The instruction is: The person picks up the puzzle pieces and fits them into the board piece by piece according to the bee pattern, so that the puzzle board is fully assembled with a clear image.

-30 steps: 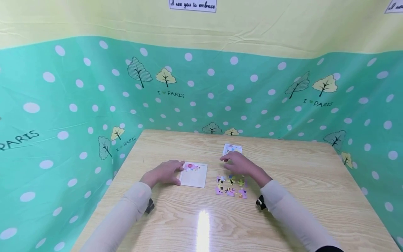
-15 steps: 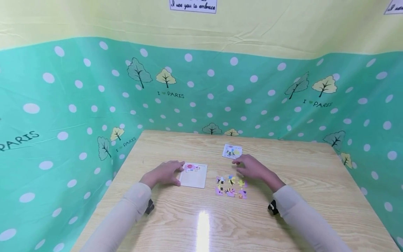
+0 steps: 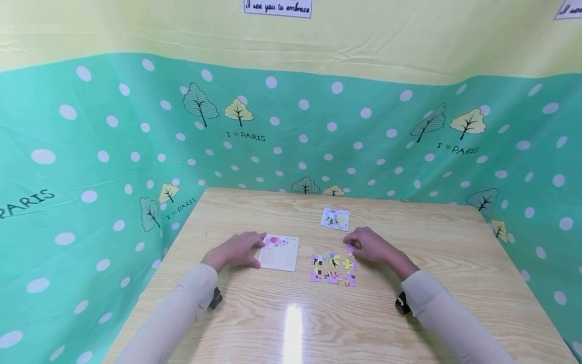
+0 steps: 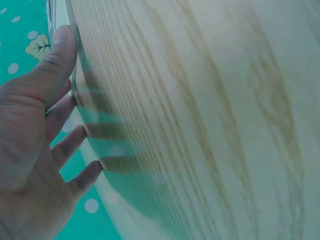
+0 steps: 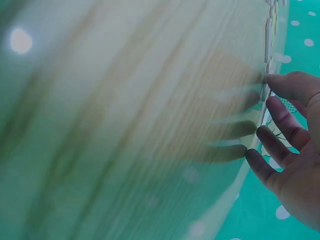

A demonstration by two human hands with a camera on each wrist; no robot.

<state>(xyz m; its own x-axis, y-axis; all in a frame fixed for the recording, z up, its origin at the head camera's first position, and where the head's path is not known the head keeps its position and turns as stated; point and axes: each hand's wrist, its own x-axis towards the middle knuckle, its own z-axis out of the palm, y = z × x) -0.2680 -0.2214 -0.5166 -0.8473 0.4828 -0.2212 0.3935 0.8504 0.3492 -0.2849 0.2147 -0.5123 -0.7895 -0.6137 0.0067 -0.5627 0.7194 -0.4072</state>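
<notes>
One picture card (image 3: 335, 219) lies beyond the puzzle pieces (image 3: 334, 260).

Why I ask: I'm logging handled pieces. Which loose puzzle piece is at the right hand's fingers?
The pinkish piece just beyond the yellow-green piece; it alone meets the right hand, farther back than the other loose pieces.

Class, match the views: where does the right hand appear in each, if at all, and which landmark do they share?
Head: right hand right of centre, by the puzzle pieces.
Left wrist: not in it.
Right wrist: at the right edge, fingers pointing up-left.
Shared landmark: dotted green cloth.
</notes>
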